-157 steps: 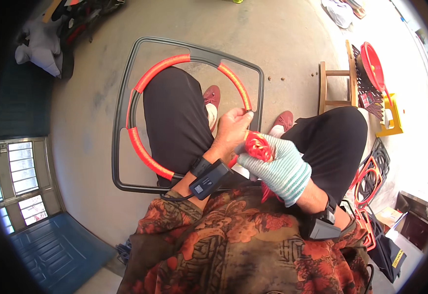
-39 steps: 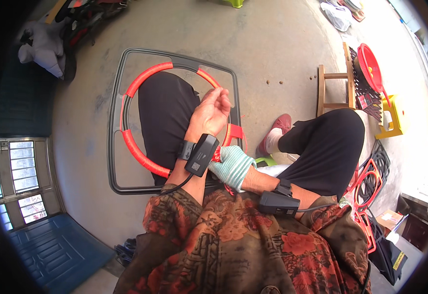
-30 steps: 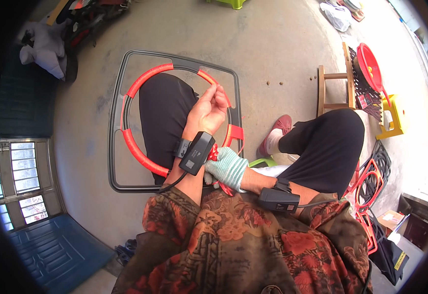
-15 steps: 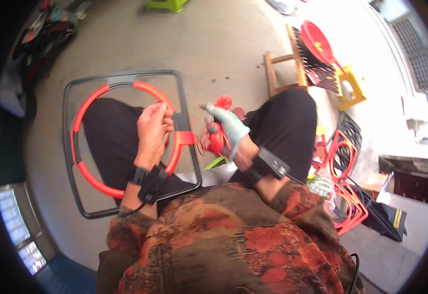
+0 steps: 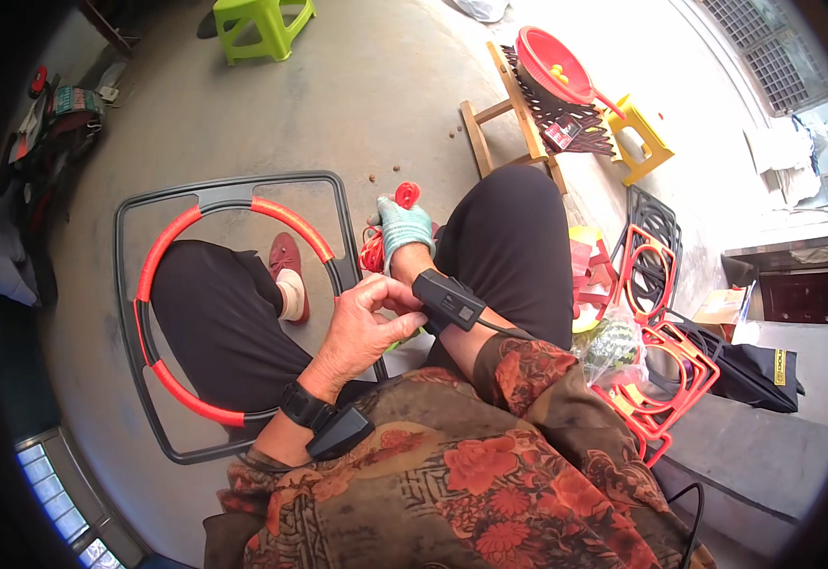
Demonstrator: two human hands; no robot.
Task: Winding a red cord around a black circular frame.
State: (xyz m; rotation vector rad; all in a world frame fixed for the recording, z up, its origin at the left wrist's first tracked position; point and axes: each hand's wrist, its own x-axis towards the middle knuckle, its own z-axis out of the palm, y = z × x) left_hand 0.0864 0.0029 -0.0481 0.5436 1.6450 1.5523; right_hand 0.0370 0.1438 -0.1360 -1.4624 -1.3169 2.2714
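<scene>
A black square frame (image 5: pixel 350 228) with a round inner ring rests over my left leg. Stretches of the ring are covered in red cord wrapping (image 5: pixel 293 223), with bare black between them. My left hand (image 5: pixel 367 322) is at the frame's lower right, beside my right wrist. Its thumb and fingers come together in a pinch, and what is between them, if anything, is too small to make out. Farther forward, my right hand (image 5: pixel 406 232), in a pale green glove, is closed round a bundle of red cord (image 5: pixel 407 195). Loose red strands hang at its left side.
A red basin (image 5: pixel 554 64) with yellow things inside stands on a wooden-framed seat (image 5: pixel 518 109), next to a yellow stool (image 5: pixel 640 142). Red frames (image 5: pixel 665 379) and a watermelon in a plastic bag (image 5: pixel 613 343) lie at right. A green stool (image 5: pixel 262 28) stands far ahead.
My left hand has moved right and nearer my body, away from the ring's right side. My right hand has shifted forward and left with the red cord. The view has turned slightly.
</scene>
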